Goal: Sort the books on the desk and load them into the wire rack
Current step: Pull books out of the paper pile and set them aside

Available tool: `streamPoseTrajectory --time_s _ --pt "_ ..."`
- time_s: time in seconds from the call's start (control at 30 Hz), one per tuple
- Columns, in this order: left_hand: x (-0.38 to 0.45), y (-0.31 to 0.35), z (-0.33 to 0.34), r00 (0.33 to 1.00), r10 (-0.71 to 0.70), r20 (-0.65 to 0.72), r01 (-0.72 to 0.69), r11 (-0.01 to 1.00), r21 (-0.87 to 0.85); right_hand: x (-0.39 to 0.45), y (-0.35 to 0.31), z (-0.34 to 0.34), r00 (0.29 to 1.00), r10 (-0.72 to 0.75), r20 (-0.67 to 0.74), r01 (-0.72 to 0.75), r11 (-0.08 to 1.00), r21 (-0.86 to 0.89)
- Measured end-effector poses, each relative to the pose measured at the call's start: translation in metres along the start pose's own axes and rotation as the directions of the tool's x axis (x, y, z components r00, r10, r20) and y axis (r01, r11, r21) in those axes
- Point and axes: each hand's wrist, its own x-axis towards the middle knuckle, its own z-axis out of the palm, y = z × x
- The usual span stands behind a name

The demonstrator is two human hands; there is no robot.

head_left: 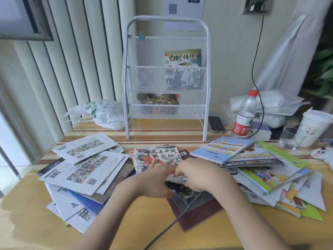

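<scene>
A white wire rack (pixel 126 73) stands at the back of the desk. One book (pixel 182 57) leans in its top pocket and another (pixel 158 98) sits in a lower pocket. A small stack of illustrated books (pixel 155 156) lies in the middle of the desk. My left hand (pixel 153 181) lies on the stack's near part with fingers stretched over the cover. My right hand (pixel 198 175) grips the stack's near right edge, fingers curled under it. Loose piles of books spread at the left (pixel 82 166) and the right (pixel 255 163).
A dark book (pixel 200 210) lies under the hands, crossed by a grey cable (pixel 167 230). A plastic bag (pixel 102 114), phone (pixel 216 124), water bottle (pixel 244 116), glass (pixel 289 138) and paper cup (pixel 312 127) stand along the back.
</scene>
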Motion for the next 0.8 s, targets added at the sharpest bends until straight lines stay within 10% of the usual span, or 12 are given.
streamPoseTrajectory --time_s 0.27,0.8 --pt "0.016 0.000 0.036 0.908 0.077 -0.413 -0.114 0.991 -0.066 -0.009 0.029 0.010 0.987 0.132 -0.088 -0.100 0.949 0.298" --pt "0.015 -0.007 0.043 0.875 0.039 -0.483 -0.169 0.958 -0.230 -0.043 0.076 0.025 0.861 0.393 -0.322 -0.279 0.895 0.348"
